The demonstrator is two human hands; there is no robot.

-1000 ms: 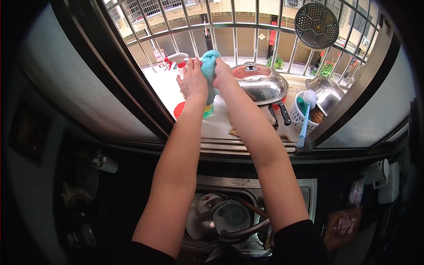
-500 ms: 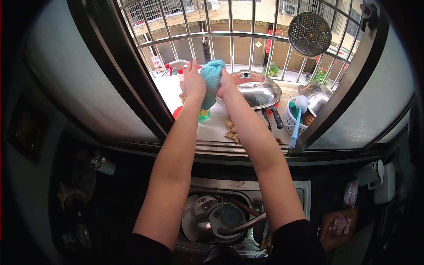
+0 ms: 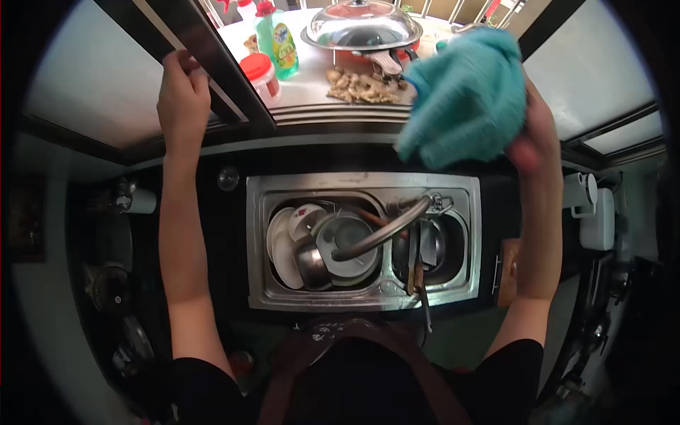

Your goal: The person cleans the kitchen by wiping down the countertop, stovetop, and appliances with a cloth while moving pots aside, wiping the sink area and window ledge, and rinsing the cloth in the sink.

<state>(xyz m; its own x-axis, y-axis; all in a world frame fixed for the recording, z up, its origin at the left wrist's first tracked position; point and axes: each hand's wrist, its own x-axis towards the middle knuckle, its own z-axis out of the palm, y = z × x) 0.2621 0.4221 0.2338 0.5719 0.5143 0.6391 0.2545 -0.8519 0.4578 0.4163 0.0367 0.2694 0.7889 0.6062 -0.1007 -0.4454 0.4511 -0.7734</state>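
Note:
A teal cloth [image 3: 467,99] hangs bunched and blurred from my right hand [image 3: 536,131], in front of the right side of the window opening. Its fingers are partly hidden behind the fabric. My left hand [image 3: 184,99] is raised at the left, fingers curled at the dark window frame [image 3: 223,64]. On the white ledge beyond the frame are a green detergent bottle [image 3: 278,46], a red-lidded jar [image 3: 260,74], pieces of ginger [image 3: 365,86] and a pan with a domed lid [image 3: 363,25].
Below me is a steel double sink [image 3: 365,301]. Bowls, plates and a metal cup [image 3: 312,265] fill its left basin; a curved faucet [image 3: 386,234] reaches over it. Knives or similar long utensils [image 3: 416,265] lie by the right basin. A wooden board [image 3: 508,273] is partly behind my right arm.
My hands have come back from the window bars and parted. The cloth, earlier between both hands, has moved right with my right hand. My left hand has gone to the left window frame.

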